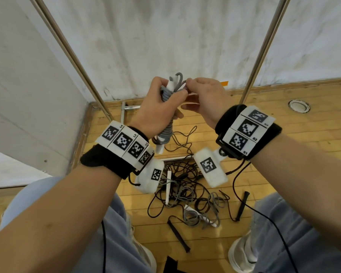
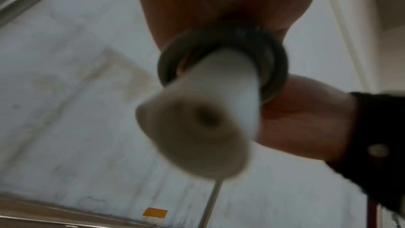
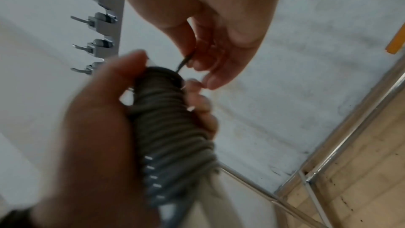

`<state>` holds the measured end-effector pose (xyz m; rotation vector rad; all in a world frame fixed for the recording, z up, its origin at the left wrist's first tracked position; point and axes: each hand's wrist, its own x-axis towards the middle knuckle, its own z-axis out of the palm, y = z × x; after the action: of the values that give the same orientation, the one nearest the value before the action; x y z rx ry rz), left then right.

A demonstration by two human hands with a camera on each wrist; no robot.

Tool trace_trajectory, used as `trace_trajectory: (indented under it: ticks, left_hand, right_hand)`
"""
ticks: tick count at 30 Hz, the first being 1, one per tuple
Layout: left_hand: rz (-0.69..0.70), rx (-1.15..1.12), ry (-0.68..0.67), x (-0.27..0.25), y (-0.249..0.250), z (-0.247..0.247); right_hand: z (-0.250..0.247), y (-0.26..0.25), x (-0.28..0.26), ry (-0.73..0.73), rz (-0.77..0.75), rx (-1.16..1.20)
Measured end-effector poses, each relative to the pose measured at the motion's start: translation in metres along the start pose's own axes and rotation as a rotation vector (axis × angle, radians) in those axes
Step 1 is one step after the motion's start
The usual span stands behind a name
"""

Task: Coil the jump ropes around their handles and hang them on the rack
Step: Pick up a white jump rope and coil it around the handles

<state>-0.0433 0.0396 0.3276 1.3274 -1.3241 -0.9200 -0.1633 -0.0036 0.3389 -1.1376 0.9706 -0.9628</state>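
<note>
My left hand (image 1: 161, 107) grips a grey jump rope (image 1: 165, 133) coiled tightly around its white handles (image 1: 159, 148), held upright at chest height. In the right wrist view the coil (image 3: 171, 127) wraps the handles in many turns, with the left hand (image 3: 98, 136) curled round it. At the bundle's top, my right hand (image 1: 201, 95) pinches the loose grey rope end (image 1: 178, 79); the pinch on the rope end (image 3: 186, 60) shows between thumb and fingers of the right hand (image 3: 208, 41). The left wrist view shows a white handle end (image 2: 197, 127) ringed by rope (image 2: 223, 58).
On the wooden floor lies a tangle of black and grey ropes (image 1: 187, 186) with black handles (image 1: 178, 236) and white handles (image 1: 168, 188). Two metal rack poles (image 1: 73, 56) (image 1: 264, 50) rise against the white wall. A row of hooks (image 3: 98, 29) shows above in the right wrist view.
</note>
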Motion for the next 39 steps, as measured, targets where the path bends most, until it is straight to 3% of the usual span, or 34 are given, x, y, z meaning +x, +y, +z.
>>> trace_trajectory:
  ticks: [5,13,20,26,34,39]
  left_hand:
    - [-0.056,-0.04,0.025,0.007,-0.009,-0.006]
    - [0.086,-0.006,0.23,0.002,0.001,0.003]
    - [0.046,-0.099,0.1,-0.005,0.003,0.006]
    - [0.006,-0.074,0.13,-0.005,-0.002,0.006]
    - [-0.057,-0.067,0.078,-0.002,-0.011,-0.007]
    - [-0.023,-0.047,0.114,0.0,-0.015,-0.006]
  right_hand:
    - [-0.002,0.001,0.005,0.081,-0.027,0.06]
    - [0.002,0.006,0.003,0.057,-0.079,-0.046]
    - [-0.011,0.013,0.015,0.106,-0.059,-0.155]
    - [-0.016,0.019,0.023,0.134,-0.073,-0.223]
    - [-0.005,0.014,0.01,-0.06,-0.07,-0.051]
    - [0.0,0.01,0.007,-0.045,-0.136,-0.104]
